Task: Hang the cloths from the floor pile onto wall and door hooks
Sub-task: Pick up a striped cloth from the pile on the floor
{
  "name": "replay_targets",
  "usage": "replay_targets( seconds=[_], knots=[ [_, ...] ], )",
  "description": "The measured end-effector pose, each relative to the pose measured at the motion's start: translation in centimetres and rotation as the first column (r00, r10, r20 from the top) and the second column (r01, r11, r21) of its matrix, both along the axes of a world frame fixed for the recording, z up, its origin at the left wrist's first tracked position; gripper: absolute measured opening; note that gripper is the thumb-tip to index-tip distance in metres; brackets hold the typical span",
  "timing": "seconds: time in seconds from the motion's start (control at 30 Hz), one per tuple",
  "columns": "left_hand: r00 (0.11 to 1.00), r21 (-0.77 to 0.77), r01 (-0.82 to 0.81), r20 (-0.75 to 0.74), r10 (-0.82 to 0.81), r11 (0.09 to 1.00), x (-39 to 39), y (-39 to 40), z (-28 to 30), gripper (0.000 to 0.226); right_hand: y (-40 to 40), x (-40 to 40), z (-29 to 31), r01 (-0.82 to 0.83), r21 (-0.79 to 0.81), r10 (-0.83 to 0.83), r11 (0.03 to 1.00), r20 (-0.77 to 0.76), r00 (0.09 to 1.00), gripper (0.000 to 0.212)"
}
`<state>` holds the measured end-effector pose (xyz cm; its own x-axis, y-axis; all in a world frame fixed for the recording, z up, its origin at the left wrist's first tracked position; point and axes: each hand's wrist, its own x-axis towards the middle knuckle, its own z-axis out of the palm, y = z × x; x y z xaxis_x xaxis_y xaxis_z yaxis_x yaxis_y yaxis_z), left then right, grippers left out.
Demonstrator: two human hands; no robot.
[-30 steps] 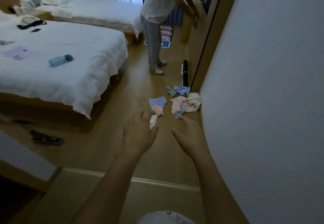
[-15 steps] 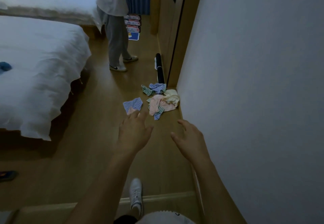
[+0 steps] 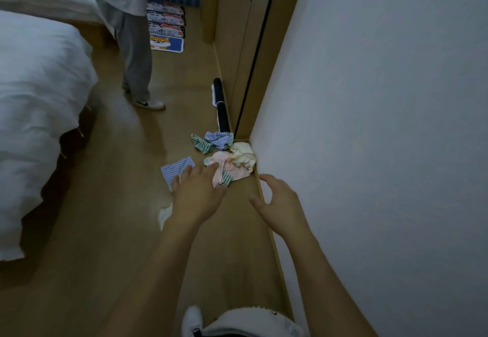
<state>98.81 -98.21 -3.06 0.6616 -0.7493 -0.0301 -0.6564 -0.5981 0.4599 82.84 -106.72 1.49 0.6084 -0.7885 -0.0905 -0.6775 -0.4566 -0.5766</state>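
Left hand (image 3: 196, 196) reaches out with fingers spread, holding nothing, above the blue striped cloth (image 3: 177, 169). Right hand (image 3: 281, 200) hangs loosely open beside the wall (image 3: 383, 125). The cloth pile (image 3: 232, 162) lies on the floor (image 3: 105, 231) against the wall's base.

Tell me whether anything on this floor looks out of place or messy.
Yes. Crumpled cloths lie loose on the wood floor by the white wall: a pink striped cloth, a cream cloth, a blue striped cloth and a green striped cloth. A flatter blue striped cloth lies apart. None is hung.
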Motion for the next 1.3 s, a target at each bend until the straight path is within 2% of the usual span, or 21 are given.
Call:
replay_targets(
  seconds=[0.2, 0.43, 0.8, 1.07, 1.3],
  knots=[
    [0.999, 0.003, 0.001, -0.040, 0.000, 1.000, 4.7, -2.9, -0.4, 0.059, -3.6, 4.6, -0.7, -0.057, -0.059, 0.053, 0.997, -0.064, 0.997, 0.060],
    [0.997, 0.043, -0.067, -0.029, 0.068, 0.997, 8.9, -6.2, -1.0, 0.060, -9.1, 10.4, -3.0, -0.141, -0.049, 0.135, 0.989, -0.114, 0.984, 0.063],
    [0.941, 0.185, -0.308, -0.086, 0.327, 0.933, 19.1, -17.1, -6.0, 0.062, -24.0, 24.0, -8.5, -0.353, 0.131, 0.364, 0.926, -0.071, 0.929, 0.056],
    [0.871, 0.316, -0.402, -0.157, 0.465, 0.859, 24.9, -24.7, -13.9, 0.067, -33.5, 32.5, -14.3, -0.510, 0.203, 0.545, 0.836, -0.187, 0.817, 0.052],
    [0.857, 0.497, -0.337, -0.192, 0.479, 0.800, 27.6, -24.7, -24.3, 0.065, -35.7, 37.6, -24.5, -0.541, 0.344, 0.637, 0.768, -0.315, 0.703, 0.049]
  ],
)
